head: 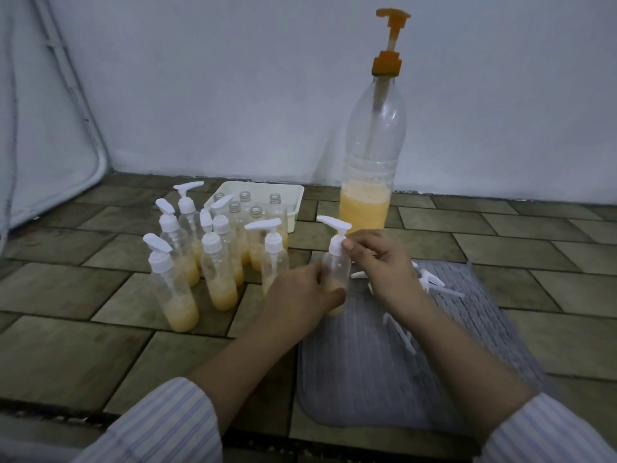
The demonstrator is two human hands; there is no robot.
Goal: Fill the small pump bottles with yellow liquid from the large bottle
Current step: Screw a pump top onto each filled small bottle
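Held bottle (335,272) base: hidden from us behind left hand (300,295).
Loose pumps (430,282): partly behind right hand (377,262), so we cannot count them.

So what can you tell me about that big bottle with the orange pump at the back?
The big bottle is clear plastic, tall, with a narrow shoulder and ribbed waist. An orange pump is fitted on its neck, its head raised, and a tube runs down inside. Yellow liquid fills only about the bottom quarter. It stands upright on the tiled floor near the wall, right of the white tray. Neither hand touches it.
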